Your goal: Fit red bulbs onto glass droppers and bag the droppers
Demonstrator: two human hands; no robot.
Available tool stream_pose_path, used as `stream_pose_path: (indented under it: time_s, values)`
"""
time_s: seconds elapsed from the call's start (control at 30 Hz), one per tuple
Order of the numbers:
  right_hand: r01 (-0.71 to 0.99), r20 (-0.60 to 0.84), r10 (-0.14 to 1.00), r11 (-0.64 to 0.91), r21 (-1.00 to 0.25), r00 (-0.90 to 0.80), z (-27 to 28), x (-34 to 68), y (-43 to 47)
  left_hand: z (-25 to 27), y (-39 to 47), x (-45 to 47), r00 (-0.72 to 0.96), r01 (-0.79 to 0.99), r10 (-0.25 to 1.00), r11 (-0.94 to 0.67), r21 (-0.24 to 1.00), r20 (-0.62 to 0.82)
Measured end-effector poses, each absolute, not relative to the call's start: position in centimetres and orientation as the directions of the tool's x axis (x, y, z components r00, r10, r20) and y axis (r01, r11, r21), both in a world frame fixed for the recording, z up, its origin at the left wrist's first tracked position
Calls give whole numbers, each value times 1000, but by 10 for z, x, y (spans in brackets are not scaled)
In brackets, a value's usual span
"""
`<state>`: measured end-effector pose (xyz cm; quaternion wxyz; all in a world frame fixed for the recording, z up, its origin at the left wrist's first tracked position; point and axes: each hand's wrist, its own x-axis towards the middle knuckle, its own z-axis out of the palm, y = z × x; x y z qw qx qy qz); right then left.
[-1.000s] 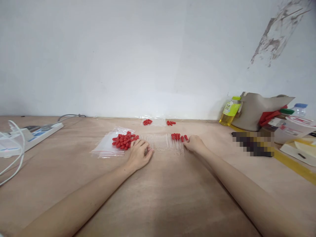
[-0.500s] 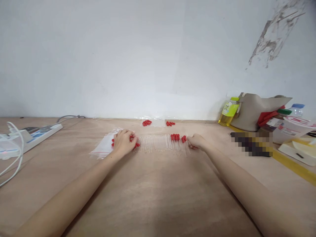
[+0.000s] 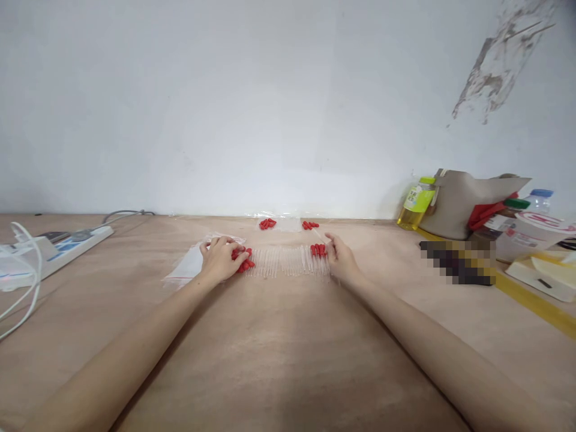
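Left hand (image 3: pixel 219 259) is down over the red caps (image 3: pixel 246 264), fingers curled into the pile; can't tell if it grips one, since the hand covers most of them. The pile lies partly on the plastic bags (image 3: pixel 186 264), left of the row. Right hand (image 3: pixel 342 259) is closed in a pinch on what looks like a thin clear tube (image 3: pixel 323 234), its end poking up and to the left past the fingertips.

Between the hands, a row of bare tubes (image 3: pixel 281 261) lies side by side on the tabletop (image 3: pixel 288 342). At the row's right end, just beside the right hand, are several capped tubes (image 3: pixel 318 250), red ends toward the wall. Further back, near the wall, a clear bag (image 3: pixel 288 224) lies with small red pieces at either side.

Step in hand, as judged: left side getting a cap, right side holding a tube. Next move likely calls for one cap picked cleanly out of the pile, its opening turned to the tube end, and a light pinch, as the tube looks thin. Neighbouring tubes lie close, easy to knock.
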<state>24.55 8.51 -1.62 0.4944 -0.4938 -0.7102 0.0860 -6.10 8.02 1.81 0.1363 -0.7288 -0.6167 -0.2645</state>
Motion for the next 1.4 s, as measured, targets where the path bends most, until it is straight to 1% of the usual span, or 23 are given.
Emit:
stream_pose_path:
  time_s: [0.07, 0.13, 0.2, 0.27, 0.37, 0.43, 0.53, 0.6, 0.7, 0.73, 0.8, 0.9, 0.97, 1.07, 1.27, 1.4]
  values:
    - [661, 683, 718, 578, -478, -135, -21, 233, 75, 15, 79, -56, 115, 975, 823, -202, 97, 557]
    - [693, 705, 678, 610, -383, -207, -25, 224, 67, 14, 78, -52, 110, 978, 824, -189, 87, 555]
    - [718, 710, 671, 600, -353, -211, -27, 220, 63, 13, 79, -51, 101, 977, 820, -188, 98, 564]
    - [732, 708, 680, 580, -358, -192, -29, 219, 60, 14, 80, -51, 81, 972, 811, -194, 135, 579]
    - [751, 706, 685, 559, -352, -180, -31, 219, 56, 17, 82, -53, 12, 953, 812, -187, 239, 584]
    - [765, 707, 676, 562, -315, -206, -31, 219, 53, 18, 82, -52, -36, 906, 819, -214, 364, 572]
    - [754, 705, 646, 610, -245, -294, -31, 219, 48, 17, 78, -42, -58, 741, 823, -344, 577, 565]
    - [741, 707, 628, 634, -223, -325, -30, 219, 45, 14, 72, -30, -17, 621, 804, -458, 637, 595]
    - [729, 708, 624, 646, -229, -330, -26, 219, 41, 7, 57, -9, 140, 497, 780, -588, 638, 610]
    - [720, 708, 621, 654, -231, -337, -24, 219, 39, 4, 52, -2, 187, 462, 784, -602, 651, 591]
    - [702, 710, 606, 677, -222, -359, -21, 219, 34, -3, 42, 8, 264, 375, 808, -589, 716, 526]
    - [701, 713, 582, 690, -179, -391, -19, 218, 27, -12, 34, 14, 301, 283, 849, -514, 810, 434]
    - [708, 714, 574, 689, -157, -401, -18, 217, 25, -16, 34, 14, 286, 289, 859, -499, 817, 424]
    - [712, 711, 573, 687, -146, -408, -19, 216, 24, -18, 37, 13, 271, 293, 854, -513, 807, 444]
    - [716, 690, 581, 686, -129, -432, -18, 217, 25, -17, 40, 14, 302, 234, 870, -464, 854, 390]
    - [711, 678, 584, 692, -127, -447, -17, 217, 24, -18, 39, 14, 318, 279, 864, -479, 832, 391]
